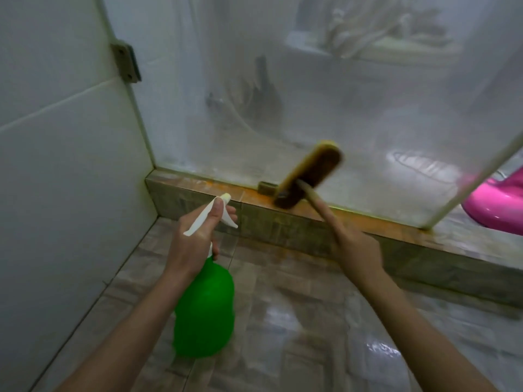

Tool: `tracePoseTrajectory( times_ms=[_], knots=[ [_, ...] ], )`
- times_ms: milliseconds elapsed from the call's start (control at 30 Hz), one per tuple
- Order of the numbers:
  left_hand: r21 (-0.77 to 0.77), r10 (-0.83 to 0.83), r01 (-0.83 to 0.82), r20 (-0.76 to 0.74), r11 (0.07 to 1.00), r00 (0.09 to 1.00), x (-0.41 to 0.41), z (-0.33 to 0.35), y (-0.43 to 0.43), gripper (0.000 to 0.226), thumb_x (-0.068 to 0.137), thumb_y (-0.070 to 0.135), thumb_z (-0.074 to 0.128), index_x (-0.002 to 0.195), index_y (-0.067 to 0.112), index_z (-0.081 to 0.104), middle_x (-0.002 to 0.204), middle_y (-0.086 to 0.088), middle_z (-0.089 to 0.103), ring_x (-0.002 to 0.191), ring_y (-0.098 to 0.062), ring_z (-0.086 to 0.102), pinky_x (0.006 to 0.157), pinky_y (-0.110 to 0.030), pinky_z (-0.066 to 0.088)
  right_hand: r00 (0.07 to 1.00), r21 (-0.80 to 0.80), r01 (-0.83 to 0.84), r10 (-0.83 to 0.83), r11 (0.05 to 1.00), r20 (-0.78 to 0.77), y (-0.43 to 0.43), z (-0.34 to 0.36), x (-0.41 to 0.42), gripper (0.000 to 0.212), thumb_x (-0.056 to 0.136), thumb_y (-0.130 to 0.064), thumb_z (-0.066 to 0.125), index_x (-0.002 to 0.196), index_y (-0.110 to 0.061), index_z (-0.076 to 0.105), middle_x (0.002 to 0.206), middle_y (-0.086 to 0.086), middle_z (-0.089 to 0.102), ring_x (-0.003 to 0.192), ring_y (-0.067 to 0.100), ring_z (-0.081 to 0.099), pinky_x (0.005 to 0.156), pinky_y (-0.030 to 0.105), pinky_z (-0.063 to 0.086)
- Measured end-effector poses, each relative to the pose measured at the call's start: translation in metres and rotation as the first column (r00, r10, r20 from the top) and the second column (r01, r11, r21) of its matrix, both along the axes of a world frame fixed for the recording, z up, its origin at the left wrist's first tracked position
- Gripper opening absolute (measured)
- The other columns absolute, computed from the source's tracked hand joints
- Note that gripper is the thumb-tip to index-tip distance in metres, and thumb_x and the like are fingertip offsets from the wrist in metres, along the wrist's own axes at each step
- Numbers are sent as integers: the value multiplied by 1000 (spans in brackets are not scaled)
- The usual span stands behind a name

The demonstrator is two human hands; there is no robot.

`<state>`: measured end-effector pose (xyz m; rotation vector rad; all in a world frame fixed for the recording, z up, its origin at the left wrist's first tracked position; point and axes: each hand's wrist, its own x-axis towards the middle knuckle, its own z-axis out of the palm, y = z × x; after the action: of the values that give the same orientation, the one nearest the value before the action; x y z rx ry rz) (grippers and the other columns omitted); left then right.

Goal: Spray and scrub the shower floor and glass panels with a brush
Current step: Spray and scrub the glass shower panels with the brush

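Note:
My left hand (195, 233) grips the white trigger head of a green spray bottle (205, 309), held above the wet tiled shower floor (297, 321) with its nozzle towards the glass. My right hand (358, 247) holds the wooden handle of a yellow scrub brush (310, 172). The brush head is tilted, its dark bristles against the bottom of the cloudy glass panel (325, 94), and its lower end touches the stone curb (283, 219), which carries orange stains.
White wall tiles (62, 165) close the left side, with a metal hinge bracket (126, 62) where the glass meets the wall. A small metal clamp (266, 188) holds the glass bottom. A pink plastic object (498, 205) stands outside past the glass edge at right.

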<state>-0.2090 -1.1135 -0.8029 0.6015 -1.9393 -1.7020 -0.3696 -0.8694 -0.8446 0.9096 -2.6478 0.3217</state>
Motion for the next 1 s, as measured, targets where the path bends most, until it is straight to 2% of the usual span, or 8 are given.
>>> tracePoseTrajectory(
  times_ms=[100, 267, 367, 500, 633, 800, 900, 1000],
  knots=[
    [-2, -24, 24, 2, 1000, 1000, -7, -2, 9, 40, 97, 51, 45, 98, 24, 74, 99, -1, 77, 39, -11, 49, 40, -22, 42, 998, 24, -11, 13, 1000, -66, -10, -3, -7, 83, 88, -10, 61, 150, -42, 18, 61, 8, 50, 37, 29, 47, 33, 29, 30],
    [-51, -65, 66, 18, 997, 998, -20, 6, 26, 47, 99, 50, 42, 99, 17, 75, 100, 3, 77, 40, -17, 50, 41, -23, 43, 980, -313, 189, -198, 931, 2, 117, -40, -4, 76, 90, -17, 47, 148, -51, 11, 62, 14, 58, 44, 35, 54, 43, 26, 30],
    [-60, -89, 90, 4, 994, 996, -26, 14, 38, 41, 99, 52, 43, 93, 29, 76, 96, 4, 77, 40, -13, 51, 41, -23, 45, 973, -397, 220, -228, 891, 29, 133, -42, 0, 65, 92, -25, 40, 151, -43, 17, 70, 16, 65, 46, 32, 56, 45, 25, 31],
    [-33, -94, 93, -23, 995, 995, -38, 23, 50, 38, 100, 51, 46, 80, 43, 77, 89, 0, 77, 39, -11, 50, 44, -26, 46, 998, -295, 46, -53, 955, -16, 59, -24, -13, 64, 93, -27, 36, 149, -42, 9, 73, 10, 65, 52, 31, 59, 43, 34, 45],
    [10, -69, 70, -44, 997, 997, -42, 34, 60, 43, 104, 47, 44, 75, 56, 74, 88, 10, 76, 40, -8, 48, 41, -19, 44, 999, -207, 24, -29, 978, -18, 47, -38, -16, 67, 99, -26, 37, 149, -49, -2, 66, 6, 55, 48, 26, 53, 41, 36, 42],
    [-2, -123, 123, -57, 992, 991, -37, 42, 60, 34, 92, 60, 44, 84, 52, 76, 96, -1, 77, 46, -16, 48, 40, -22, 43, 938, -570, 343, -237, 746, 254, 106, -63, 20, 61, 101, -26, 43, 147, -52, 14, 56, -2, 52, 43, 8, 47, 39, 17, 29],
    [10, -135, 137, -99, 991, 986, -34, 45, 61, 35, 96, 53, 44, 82, 51, 76, 93, 0, 77, 41, -11, 45, 39, -20, 43, 972, -742, 237, -151, 627, 182, 73, -19, 13, 55, 101, -19, 43, 151, -33, 23, 91, 11, 70, 57, 6, 59, 47, 18, 43],
    [25, -130, 132, -84, 991, 988, -36, 43, 61, 36, 94, 55, 44, 82, 48, 77, 94, -1, 77, 39, -10, 46, 39, -21, 43, 991, -823, 105, -124, 558, 43, 27, 44, -17, 52, 103, -20, 41, 151, -22, 22, 61, -3, 49, 46, 7, 44, 44, 10, 32]
  ],
)
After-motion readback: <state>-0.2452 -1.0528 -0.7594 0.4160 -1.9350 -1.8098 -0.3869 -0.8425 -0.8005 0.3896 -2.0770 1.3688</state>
